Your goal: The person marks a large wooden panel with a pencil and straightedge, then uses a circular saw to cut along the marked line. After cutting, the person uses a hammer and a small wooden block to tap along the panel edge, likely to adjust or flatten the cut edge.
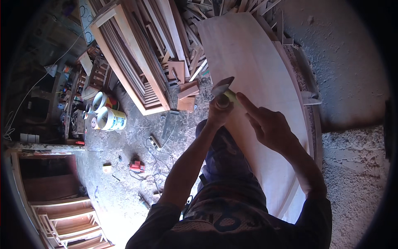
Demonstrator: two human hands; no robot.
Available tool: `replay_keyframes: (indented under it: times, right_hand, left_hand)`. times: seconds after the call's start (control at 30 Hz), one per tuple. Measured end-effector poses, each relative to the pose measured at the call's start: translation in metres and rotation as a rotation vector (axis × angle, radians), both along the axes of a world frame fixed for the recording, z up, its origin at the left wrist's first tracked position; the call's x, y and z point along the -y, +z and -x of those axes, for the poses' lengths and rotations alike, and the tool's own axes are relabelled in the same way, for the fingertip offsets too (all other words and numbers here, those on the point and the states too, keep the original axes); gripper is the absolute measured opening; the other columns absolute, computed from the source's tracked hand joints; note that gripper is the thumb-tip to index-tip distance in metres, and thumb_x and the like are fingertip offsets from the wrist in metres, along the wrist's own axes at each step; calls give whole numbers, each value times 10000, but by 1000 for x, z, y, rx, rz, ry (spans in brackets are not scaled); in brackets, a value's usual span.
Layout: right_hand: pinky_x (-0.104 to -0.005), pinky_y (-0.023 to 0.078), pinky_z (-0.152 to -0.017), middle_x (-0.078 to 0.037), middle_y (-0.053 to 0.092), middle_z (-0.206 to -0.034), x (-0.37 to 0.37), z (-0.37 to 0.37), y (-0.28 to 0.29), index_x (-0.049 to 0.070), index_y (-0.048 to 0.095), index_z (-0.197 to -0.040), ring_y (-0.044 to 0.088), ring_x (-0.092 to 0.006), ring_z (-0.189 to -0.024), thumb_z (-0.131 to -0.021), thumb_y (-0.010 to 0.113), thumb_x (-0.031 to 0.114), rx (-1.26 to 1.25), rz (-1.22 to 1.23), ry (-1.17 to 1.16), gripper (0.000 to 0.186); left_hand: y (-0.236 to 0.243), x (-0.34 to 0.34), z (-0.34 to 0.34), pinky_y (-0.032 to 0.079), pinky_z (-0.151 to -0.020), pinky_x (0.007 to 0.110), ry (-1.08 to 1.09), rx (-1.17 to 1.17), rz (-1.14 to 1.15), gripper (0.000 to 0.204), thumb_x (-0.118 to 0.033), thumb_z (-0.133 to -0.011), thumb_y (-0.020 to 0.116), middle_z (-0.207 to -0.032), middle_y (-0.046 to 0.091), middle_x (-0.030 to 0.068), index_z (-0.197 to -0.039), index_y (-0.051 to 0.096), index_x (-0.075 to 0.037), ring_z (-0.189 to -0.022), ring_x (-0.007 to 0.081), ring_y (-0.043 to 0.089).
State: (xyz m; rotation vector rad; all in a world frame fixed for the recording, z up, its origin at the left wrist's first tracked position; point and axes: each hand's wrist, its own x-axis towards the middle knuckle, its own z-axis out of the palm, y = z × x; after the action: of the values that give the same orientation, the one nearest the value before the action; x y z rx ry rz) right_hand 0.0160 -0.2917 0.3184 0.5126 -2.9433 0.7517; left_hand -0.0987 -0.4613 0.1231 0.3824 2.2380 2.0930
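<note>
My left hand (pixel 219 115) is closed around a tool with a round, pale end (pixel 223 101) that faces up. A flat, pointed grey blade (pixel 223 86) sticks out just beyond the fist, and I cannot make out the exact kind of tool. Beside it shows a yellow-green part (pixel 231 96). My right hand (pixel 267 124) has its index finger stretched toward that part, the tip at or very near it; the other fingers are partly bent and apart from it. Below both hands lies a long, pale wooden panel (pixel 253 54), curved in this view.
Louvred wooden frames (pixel 124 58) lean at the upper left beside piled offcuts (pixel 195 62). White buckets (pixel 112 119) stand on the left. A power strip (pixel 154 142), tangled cables and a red power tool (pixel 137 166) lie on the floor. A rough wall (pixel 356 166) bounds the right.
</note>
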Motion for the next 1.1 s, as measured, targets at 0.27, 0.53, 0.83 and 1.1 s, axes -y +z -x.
replay_keyframes:
  times: [0.27, 0.53, 0.83, 1.1]
  right_hand:
    - [-345, 523, -591, -217, 648, -1265, -10, -14, -27, 48, 363, -1534, 649, -213, -646, -997, 548, 73, -160, 403, -135, 568]
    - [-297, 484, -600, -190, 707, -1090, -9, -10, -44, 50, 356, -1542, 589, -152, -612, -1022, 507, 120, 17, 408, -221, 545]
    - [-345, 530, -662, -204, 705, -1020, -2, -7, -43, 59, 375, -1531, 682, -239, -681, -1007, 537, 95, 22, 390, -128, 550]
    - [-406, 517, -554, -148, 638, -760, 11, 9, -24, 125, 376, -1536, 629, -295, -576, -994, 564, 116, 47, -113, 49, 574]
  left_hand:
    - [33, 42, 3, 479, -600, 245, 52, -33, -119, 140, -22, -819, 715, -730, 606, -24, -817, 589, -83, -661, 50, 588]
    - [26, 32, -6, 485, -570, 252, 50, 51, -202, 137, -29, -818, 719, -689, 602, -25, -822, 592, -83, -640, 53, 586]
    - [19, 27, -10, 487, -536, 260, 64, -66, -116, 163, -29, -811, 736, -681, 596, -22, -823, 582, -79, -600, 54, 578]
    - [10, 20, -13, 544, -770, 289, -25, -14, -71, 322, -38, -829, 731, -962, 694, 42, -1141, 654, -35, -874, 115, 671]
